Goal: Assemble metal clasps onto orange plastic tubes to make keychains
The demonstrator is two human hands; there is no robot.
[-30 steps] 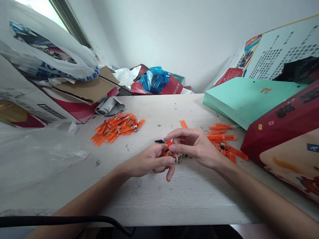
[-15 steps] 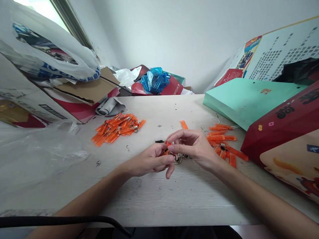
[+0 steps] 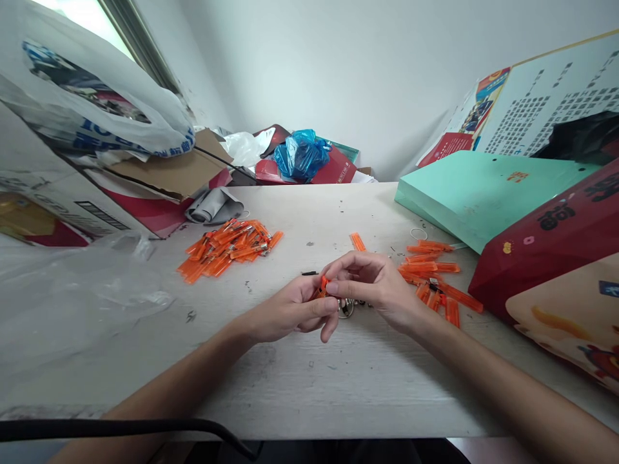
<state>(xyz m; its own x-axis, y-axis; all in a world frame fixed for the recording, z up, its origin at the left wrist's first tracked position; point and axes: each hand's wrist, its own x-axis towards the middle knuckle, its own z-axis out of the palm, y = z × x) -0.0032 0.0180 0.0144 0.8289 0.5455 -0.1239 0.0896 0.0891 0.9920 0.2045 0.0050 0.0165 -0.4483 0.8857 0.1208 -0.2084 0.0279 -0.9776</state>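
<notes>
My left hand and my right hand meet over the middle of the white table. Both pinch one small orange plastic piece between them. A metal key ring shows just below their fingers. A small black part lies on the table just behind the hands. A pile of orange pieces lies to the left. Loose orange pieces are scattered to the right of my right hand, and a single orange piece lies behind it.
Cardboard boxes and a white plastic bag crowd the left. A clear plastic bag lies at front left. A green box and a red box stand on the right. A blue bag is at the back.
My right hand's fingers have closed in a little over the orange piece. The hands stay in the same place.
</notes>
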